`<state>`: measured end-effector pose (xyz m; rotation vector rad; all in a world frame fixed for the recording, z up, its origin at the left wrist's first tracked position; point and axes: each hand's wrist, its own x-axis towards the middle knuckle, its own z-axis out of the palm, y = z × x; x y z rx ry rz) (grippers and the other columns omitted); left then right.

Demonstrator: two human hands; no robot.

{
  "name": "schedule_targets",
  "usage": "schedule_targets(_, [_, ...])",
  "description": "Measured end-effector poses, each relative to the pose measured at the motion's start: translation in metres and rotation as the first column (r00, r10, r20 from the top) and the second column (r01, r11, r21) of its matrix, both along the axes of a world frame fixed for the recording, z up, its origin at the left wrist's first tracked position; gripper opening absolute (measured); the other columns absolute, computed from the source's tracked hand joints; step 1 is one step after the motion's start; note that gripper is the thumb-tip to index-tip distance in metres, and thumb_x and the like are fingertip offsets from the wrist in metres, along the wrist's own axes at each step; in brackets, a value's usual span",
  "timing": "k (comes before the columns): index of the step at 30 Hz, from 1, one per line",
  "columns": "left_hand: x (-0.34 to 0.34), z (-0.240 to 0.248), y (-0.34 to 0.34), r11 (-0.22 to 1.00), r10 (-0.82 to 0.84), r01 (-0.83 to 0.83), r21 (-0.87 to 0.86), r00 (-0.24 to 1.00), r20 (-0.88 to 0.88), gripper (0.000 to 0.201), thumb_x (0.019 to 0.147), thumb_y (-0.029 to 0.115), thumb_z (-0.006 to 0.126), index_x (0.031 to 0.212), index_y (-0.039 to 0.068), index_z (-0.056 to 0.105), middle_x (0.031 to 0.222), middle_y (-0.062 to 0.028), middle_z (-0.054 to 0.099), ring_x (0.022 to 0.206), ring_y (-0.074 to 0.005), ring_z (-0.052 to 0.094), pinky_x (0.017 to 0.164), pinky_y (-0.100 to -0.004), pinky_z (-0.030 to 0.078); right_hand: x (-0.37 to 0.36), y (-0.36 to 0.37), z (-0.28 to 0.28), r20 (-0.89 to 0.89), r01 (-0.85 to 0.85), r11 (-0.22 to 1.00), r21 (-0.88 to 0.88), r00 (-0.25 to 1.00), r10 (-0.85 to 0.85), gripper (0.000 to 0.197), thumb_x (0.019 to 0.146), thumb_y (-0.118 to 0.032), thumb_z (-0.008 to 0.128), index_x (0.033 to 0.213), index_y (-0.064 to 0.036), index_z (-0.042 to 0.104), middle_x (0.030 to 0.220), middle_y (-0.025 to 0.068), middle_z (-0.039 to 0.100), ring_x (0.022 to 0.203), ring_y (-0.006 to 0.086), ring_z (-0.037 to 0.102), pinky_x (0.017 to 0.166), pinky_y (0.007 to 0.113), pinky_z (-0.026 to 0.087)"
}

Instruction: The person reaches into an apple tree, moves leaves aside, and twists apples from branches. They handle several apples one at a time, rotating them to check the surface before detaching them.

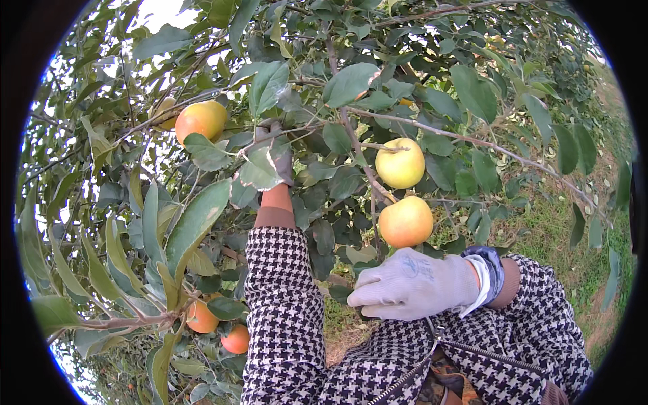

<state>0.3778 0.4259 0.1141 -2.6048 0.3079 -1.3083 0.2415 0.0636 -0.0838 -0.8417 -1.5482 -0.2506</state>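
Note:
My left hand [283,162], in a grey glove, reaches up among the leaves in the middle of the tree. Leaves cover most of its fingers, so its grip is hidden. My right hand [415,283], in a pale grey glove, is held in front of my chest with its fingers curled together; whatever may be inside them is out of sight. Just above it hangs a yellow-red apple [406,222], and over that a yellow apple [399,163] on the same branch. Up and left of my left hand is another red-yellow apple [202,121].
Two reddish apples, one [202,317] higher and one [235,339] lower, hang left of my left sleeve. A leafy branch [128,322] juts in close at the lower left. A thin bough [472,138] runs across to the right, over grass [540,250].

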Motion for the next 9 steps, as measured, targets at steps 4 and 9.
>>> schedule_targets(4, [-0.026,-0.004,-0.015,0.632,-0.314,0.354,-0.689,0.93,0.19,0.03,0.091,0.007,0.057,0.121,0.004,0.058,0.11,-0.014,0.065,0.096,-0.0302,0.065,0.082,-0.0425,0.055,0.007,-0.004,0.004,0.016,0.006,1.0,-0.03,1.0,-0.006,0.017,0.09,-0.018,0.062,0.103,-0.008,0.058,0.084,0.0085,0.057,0.07,0.0317,0.061,0.059,0.042,0.048])
schedule_targets(9, [-0.104,0.043,-0.008,0.214,-0.228,0.704,-0.677,0.71,0.666,0.03,0.09,0.004,0.058,0.12,0.004,0.058,0.106,-0.0137,0.066,0.092,-0.0294,0.067,0.077,-0.0422,0.058,-0.002,0.0,0.002,0.053,-0.102,0.977,-0.188,0.992,0.113,0.018,0.091,-0.016,0.062,0.107,-0.0076,0.059,0.085,0.0086,0.058,0.073,0.0298,0.062,0.059,0.039,0.049])
